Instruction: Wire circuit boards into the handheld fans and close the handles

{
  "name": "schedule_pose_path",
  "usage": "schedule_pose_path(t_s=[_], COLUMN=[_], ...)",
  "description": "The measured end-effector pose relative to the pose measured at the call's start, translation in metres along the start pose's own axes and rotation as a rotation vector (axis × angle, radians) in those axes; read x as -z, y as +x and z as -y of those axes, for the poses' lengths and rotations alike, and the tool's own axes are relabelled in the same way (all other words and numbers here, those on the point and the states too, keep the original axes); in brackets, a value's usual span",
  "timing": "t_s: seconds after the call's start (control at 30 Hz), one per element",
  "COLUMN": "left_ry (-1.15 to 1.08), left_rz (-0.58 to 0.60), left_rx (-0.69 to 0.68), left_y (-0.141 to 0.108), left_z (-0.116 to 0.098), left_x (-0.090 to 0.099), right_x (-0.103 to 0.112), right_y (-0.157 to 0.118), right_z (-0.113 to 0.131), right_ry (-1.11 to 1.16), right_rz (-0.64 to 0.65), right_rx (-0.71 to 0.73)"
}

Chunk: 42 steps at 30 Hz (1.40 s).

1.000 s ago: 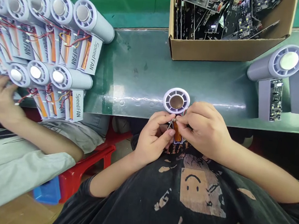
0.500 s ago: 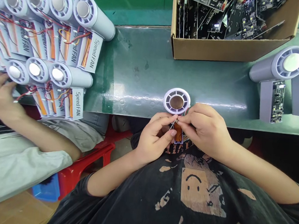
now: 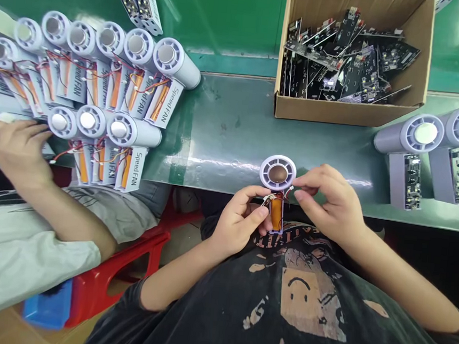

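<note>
A lavender handheld fan [image 3: 265, 181] stands in front of me at the table's edge, its round grille upward. In its open handle lies an orange-wrapped battery [image 3: 276, 214]. My left hand [image 3: 238, 219] is closed beside the handle, thumb and index finger pinching a thin circuit board [image 3: 266, 200] seen edge-on; its other fingers curl behind, partly hidden. Thin wires with a small white plug run between the board and the fan. At the grille's right side, my right hand [image 3: 328, 203] holds another small white wire connector [image 3: 291, 188] at its fingertips.
A cardboard box [image 3: 327, 112] of circuit boards stands at the back. Two fans [image 3: 409, 135] with boards fitted are on the right. Rows of fans [image 3: 178, 66] with batteries and loose wires fill the left, where a co-worker's hand [image 3: 22, 148] reaches in. A red stool [image 3: 94, 288] is below.
My right hand has moved away from my left fingertips to the right, now with a white connector. The battery shows more fully. The view has shifted, and the co-worker's hand is among the left fans.
</note>
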<state>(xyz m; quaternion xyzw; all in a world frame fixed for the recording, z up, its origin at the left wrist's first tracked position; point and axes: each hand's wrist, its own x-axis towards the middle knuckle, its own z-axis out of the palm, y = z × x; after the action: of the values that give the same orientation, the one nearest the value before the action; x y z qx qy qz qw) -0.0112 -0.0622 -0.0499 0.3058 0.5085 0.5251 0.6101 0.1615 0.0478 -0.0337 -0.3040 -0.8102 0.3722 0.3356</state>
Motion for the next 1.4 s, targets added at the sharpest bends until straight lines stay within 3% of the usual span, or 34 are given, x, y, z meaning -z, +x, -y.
schedule_pose_path(t_s=[0.37,0.53,0.7,0.83,0.93,1.17,1.4], left_ry=[0.021,0.067,0.532,0.901,0.948,0.787,0.768], left_rz=[0.021,-0.010,-0.003,-0.026,-0.044,-0.097,-0.050], left_rx=[-0.022,-0.122,-0.383,-0.562,-0.566,-0.520,-0.569], left_y=[0.002,0.001,0.001,0.003,0.004,0.006,0.005], left_z=[0.000,0.004,-0.004,-0.013,-0.014,-0.011,-0.007], left_x=[0.000,0.001,0.005,0.009,0.010,0.007,0.007], right_x=[-0.010,-0.007,-0.008,-0.007,-0.009,-0.022,-0.027], right_y=[0.004,0.006,0.005,0.005,0.005,-0.003,0.001], right_z=[0.005,0.013,0.019,0.021,0.020,0.013,0.014], right_ry=[0.162,0.048,-0.152,-0.207,-0.144,-0.063,-0.102], right_rz=[0.071,0.132,0.286,0.335,0.288,0.053,-0.124], right_rx=[-0.017,0.043,-0.001,-0.004,-0.011,0.062,0.149])
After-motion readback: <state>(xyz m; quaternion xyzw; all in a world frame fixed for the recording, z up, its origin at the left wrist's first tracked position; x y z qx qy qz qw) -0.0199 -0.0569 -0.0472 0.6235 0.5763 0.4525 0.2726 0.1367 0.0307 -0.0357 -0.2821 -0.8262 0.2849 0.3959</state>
